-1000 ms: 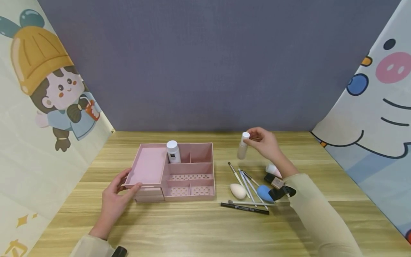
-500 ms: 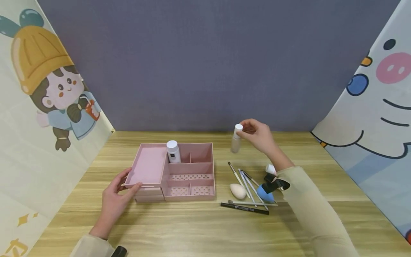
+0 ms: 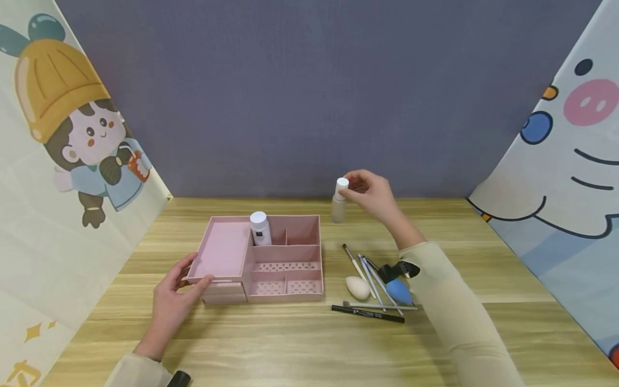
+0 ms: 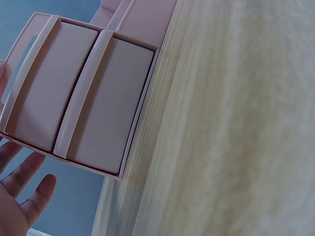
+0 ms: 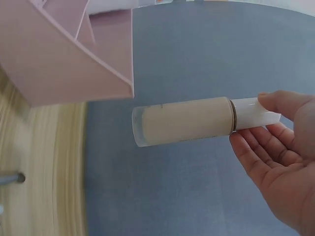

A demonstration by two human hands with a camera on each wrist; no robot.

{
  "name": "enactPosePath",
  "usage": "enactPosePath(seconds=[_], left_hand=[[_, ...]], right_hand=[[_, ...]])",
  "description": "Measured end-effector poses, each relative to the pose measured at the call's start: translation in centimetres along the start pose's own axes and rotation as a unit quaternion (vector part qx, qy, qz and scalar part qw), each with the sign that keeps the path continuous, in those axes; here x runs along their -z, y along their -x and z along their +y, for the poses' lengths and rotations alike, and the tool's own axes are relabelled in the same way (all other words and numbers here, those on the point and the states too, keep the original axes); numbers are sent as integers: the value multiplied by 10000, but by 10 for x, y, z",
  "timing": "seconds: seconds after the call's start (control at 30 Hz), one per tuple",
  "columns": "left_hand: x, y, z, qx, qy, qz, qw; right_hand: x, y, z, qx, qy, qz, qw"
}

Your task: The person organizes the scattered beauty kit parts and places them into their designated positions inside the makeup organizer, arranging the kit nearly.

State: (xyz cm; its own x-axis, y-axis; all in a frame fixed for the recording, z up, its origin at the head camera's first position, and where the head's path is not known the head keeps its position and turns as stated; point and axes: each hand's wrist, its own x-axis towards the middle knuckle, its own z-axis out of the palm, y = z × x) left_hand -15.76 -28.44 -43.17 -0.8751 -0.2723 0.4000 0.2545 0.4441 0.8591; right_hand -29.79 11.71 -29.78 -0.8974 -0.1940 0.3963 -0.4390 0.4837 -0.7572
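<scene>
Near pink organizer (image 3: 224, 244), bottle (image 5: 189, 119) pinched (print (image 5: 204, 138) unreadable), hands (image 3: 374, 196) partly hidden

Right hand (image 3: 371, 196) holds a white-capped bottle (image 3: 338, 209) as the left hand (image 3: 173, 293) touches a pink organizer (image 3: 224, 248) (white jar (image 3: 261, 235) inside).

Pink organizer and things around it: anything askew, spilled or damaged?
Nothing looks spilled or damaged. The pink organizer sits flat, and the capped bottle in the right hand shows no visible leak. Only the brushes look untidy, lying crossed on the table, but that seems ordinary clutter.
</scene>
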Motion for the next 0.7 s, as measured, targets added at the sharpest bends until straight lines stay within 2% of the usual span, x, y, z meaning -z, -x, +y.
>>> enactPosePath(seconds=[0.37, 0.7], left_hand=[[1, 1, -1, 37, -22, -31, 10000], [1, 0, -1, 37, -32, -50, 10000]], right_hand=[[-22, -7, -14, 232, -676, 50, 9974], [-45, -12, -23, 234, -895, -138, 9956]])
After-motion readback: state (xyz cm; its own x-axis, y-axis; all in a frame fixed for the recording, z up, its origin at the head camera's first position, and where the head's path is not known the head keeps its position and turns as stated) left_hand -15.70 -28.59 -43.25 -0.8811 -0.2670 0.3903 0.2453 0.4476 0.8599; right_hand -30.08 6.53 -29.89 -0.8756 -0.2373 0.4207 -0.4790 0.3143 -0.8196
